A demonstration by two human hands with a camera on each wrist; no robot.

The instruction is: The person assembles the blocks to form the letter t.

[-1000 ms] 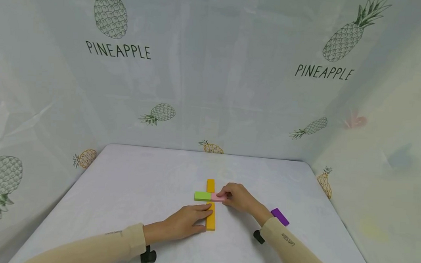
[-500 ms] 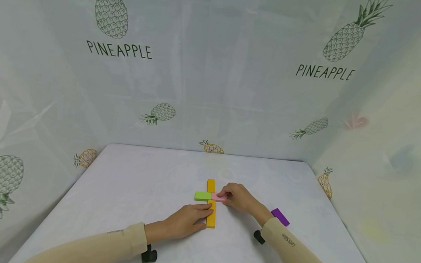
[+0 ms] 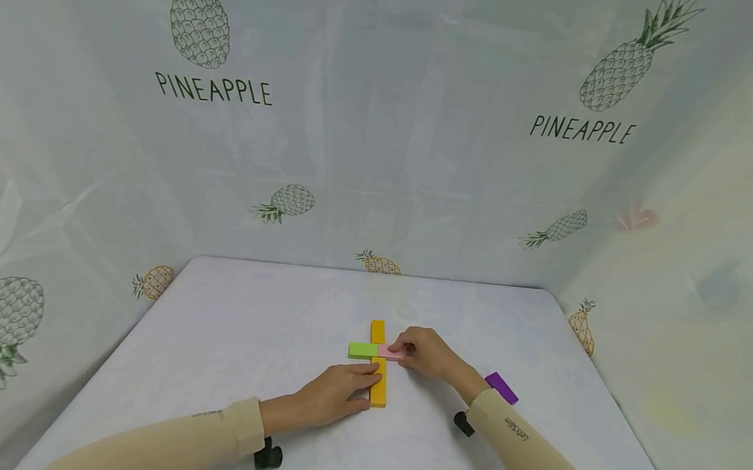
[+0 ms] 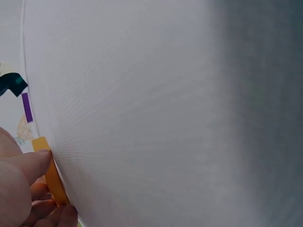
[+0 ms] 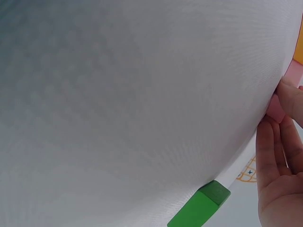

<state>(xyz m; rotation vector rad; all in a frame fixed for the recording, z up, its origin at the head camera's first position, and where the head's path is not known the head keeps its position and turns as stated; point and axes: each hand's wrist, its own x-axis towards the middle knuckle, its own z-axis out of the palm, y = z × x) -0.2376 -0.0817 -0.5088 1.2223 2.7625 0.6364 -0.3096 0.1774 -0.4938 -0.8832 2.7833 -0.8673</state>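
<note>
Low in the centre of the head view, the left hand [image 3: 326,396] is pinching the near orange block [image 3: 378,395], thumb by its near end and fingers reaching over its far part, with only the block's width of opening between them. The right hand [image 3: 430,355] is gripping the pink block [image 3: 383,350] between a closely bent thumb and fingers. That pink block is meeting the green block [image 3: 363,351] end to end, and the near orange block is butting up against this row around its seam; the far orange block [image 3: 378,331] is standing out above it. A purple block [image 3: 501,388] is lying right of centre, just beside the right sleeve [image 3: 525,441]. What could be going wrong is slight — too firm a push by the left hand would likely be shoving the row askew or opening the green-pink seam, and fingers dragging on release would be twisting a block. The right forearm, hanging close to the purple block, might be nudging it if it swings outward.
</note>
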